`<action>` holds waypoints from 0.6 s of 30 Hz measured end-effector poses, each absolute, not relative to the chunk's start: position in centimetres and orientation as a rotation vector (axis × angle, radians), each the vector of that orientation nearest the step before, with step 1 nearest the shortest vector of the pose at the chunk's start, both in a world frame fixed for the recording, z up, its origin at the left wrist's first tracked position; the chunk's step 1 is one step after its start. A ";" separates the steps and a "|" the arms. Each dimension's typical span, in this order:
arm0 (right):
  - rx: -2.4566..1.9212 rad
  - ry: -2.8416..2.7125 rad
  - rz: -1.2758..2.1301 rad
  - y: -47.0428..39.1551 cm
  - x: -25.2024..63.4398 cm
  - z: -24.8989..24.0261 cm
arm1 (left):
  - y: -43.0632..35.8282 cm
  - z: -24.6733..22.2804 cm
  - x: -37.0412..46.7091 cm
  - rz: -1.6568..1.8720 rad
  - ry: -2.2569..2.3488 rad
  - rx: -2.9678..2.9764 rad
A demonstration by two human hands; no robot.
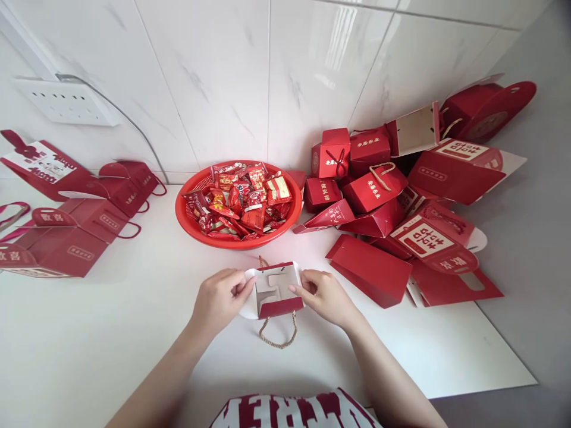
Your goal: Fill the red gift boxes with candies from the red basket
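Note:
Between my hands stands a small red gift box (281, 308) with its top open and a white inside showing. One twisted cord handle (279, 345) hangs toward me; part of another shows behind the box. My left hand (225, 300) pinches the white flap on the left side between thumb and fingers. On the other side my right hand (325, 297) grips the right edge, its thumb over the rim. Just beyond the box sits a red plastic basket (187, 223) heaped with wrapped candies (241, 199).
A pile of red gift boxes (375, 187) of several shapes lies at the right against the tiled wall. More red boxes (84, 229) stand on the left. A white socket panel (66, 104) with a grey cable is on the wall. The white tabletop (134, 333) ends at the right front.

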State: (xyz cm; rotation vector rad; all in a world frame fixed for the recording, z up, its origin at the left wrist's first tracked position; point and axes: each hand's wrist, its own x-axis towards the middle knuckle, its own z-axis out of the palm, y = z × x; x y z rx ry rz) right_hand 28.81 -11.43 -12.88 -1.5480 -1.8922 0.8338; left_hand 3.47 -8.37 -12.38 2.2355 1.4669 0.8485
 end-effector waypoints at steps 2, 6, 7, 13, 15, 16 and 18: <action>-1.615 -1.839 0.937 -11.4 28.1 -13.3 | -9.0 -12.4 4.2 0.657 1.445 2.094; -1.640 -1.783 0.952 -11.5 27.3 -14.0 | -8.9 -13.7 5.0 0.518 1.311 1.625; -1.629 -1.774 0.966 -11.5 27.2 -14.1 | -8.7 -14.1 5.0 0.552 1.293 1.543; -1.525 -1.698 1.071 -11.4 27.0 -14.9 | -8.2 -15.1 4.9 0.834 1.293 1.467; -1.508 -1.653 1.058 -11.5 26.7 -15.1 | -8.4 -14.6 4.9 0.867 1.245 1.507; -1.504 -1.627 1.040 -11.6 26.6 -15.2 | -8.5 -14.2 5.0 0.861 1.210 1.548; -1.499 -1.574 0.987 -11.8 26.3 -15.3 | -8.8 -13.4 4.9 0.775 1.144 1.655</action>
